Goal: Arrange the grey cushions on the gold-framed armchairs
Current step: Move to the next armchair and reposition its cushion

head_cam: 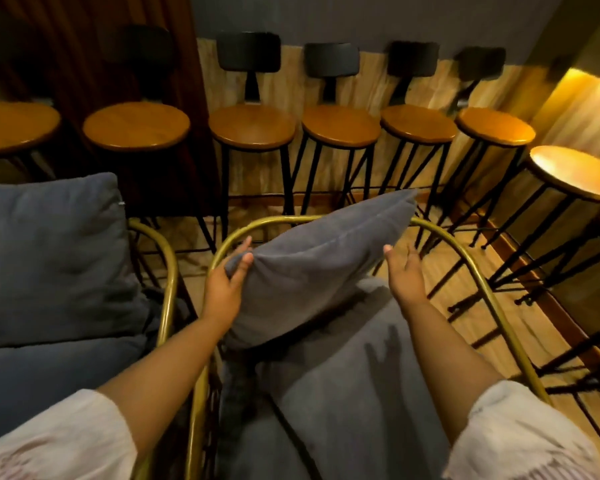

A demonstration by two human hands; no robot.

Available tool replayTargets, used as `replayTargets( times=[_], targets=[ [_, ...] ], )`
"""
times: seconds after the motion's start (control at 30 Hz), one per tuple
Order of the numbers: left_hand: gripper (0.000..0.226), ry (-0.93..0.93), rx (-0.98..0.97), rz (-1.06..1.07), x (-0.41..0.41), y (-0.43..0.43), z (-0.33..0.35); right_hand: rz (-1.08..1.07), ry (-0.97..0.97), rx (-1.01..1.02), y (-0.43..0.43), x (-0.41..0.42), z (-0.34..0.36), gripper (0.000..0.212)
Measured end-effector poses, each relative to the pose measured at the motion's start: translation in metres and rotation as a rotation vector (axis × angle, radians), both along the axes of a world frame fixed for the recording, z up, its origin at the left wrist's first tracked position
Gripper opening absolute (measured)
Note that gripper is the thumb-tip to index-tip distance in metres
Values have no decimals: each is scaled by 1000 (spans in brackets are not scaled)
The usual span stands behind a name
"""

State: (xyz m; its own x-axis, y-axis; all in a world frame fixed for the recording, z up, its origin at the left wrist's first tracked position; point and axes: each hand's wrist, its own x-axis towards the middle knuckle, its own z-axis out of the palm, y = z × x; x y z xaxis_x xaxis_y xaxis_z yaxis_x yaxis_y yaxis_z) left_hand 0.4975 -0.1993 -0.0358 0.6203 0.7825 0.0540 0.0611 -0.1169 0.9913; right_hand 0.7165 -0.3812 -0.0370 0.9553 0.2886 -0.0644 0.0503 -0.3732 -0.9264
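The grey cushion is pinched at its lower-left corner by the left hand — its long axis rises toward upper right, where the right hand is held spread, just beside it.

I see a dim, warm-lit room; the brightest glow spills from the upper right, glaring off the nearest stool seat. A hand shadow falls on the grey seat cushion. Edges bow and smear; the far-left stools look soft.

I see a cushion of matt grey cloth, an armchair frame of brushed gold metal, and stool seats of glossy wood.
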Motion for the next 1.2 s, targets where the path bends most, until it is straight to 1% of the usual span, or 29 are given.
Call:
replayTargets(
  times=[0.13,0.17,0.2,0.23,0.27,0.33,0.37,0.4,0.43,0.5,0.53,0.6,0.63,0.7,0.73,0.77,0.83,0.87,0.93,1.03,1.13,1.2],
  targets=[
    [39,-38,-59,259,8,33,-6,53,49,154,56,52,11,74],
    [40,-43,-87,301,10,38,-9,57,57,181,69,64,15,81],
    [40,-48,-109,349,12,44,-13,65,72,176,84,76,17,92],
    [38,-59,-120,401,15,47,-15,82,80,125,98,88,19,102],
    [35,-70,-127,448,18,50,-17,110,69,38,111,99,19,106],
    [31,-115,-136,534,25,53,-17,198,13,-180,130,113,16,102],
    [33,-137,-112,565,28,54,-18,232,-2,-242,139,116,12,100],
    [40,-152,-65,578,29,52,-19,242,-2,-265,148,119,8,99],
    [54,-150,4,577,30,48,-21,241,2,-263,155,120,6,98],
    [87,-54,133,540,32,46,-29,234,-3,-217,168,123,-4,93],
    [96,8,161,514,34,47,-35,231,-18,-190,171,124,-8,88],
    [105,99,122,496,36,56,-46,223,-89,-122,173,131,-17,82],
    [110,131,67,514,38,62,-51,222,-125,-91,171,136,-21,83],
    [117,148,-39,548,39,74,-57,216,-161,-30,164,149,-33,97],
    [110,147,-77,556,42,77,-57,202,-111,12,160,156,-36,106],
    [97,146,-107,571,44,79,-58,188,-22,62,156,162,-40,113],
    [74,109,-158,610,49,80,-62,230,166,153,146,168,-46,114],
    [69,85,-176,633,51,79,-65,283,233,167,141,169,-51,112],
    [65,50,-184,665,54,76,-71,362,311,134,130,167,-66,117],
    [60,74,-218,673,51,67,-80,397,371,116,110,150,-91,134],
    [61,96,-300,658,49,59,-79,395,411,123,91,130,-99,129],
    [65,98,-355,664,48,51,-73,391,410,158,84,123,-97,130]
  ],
)
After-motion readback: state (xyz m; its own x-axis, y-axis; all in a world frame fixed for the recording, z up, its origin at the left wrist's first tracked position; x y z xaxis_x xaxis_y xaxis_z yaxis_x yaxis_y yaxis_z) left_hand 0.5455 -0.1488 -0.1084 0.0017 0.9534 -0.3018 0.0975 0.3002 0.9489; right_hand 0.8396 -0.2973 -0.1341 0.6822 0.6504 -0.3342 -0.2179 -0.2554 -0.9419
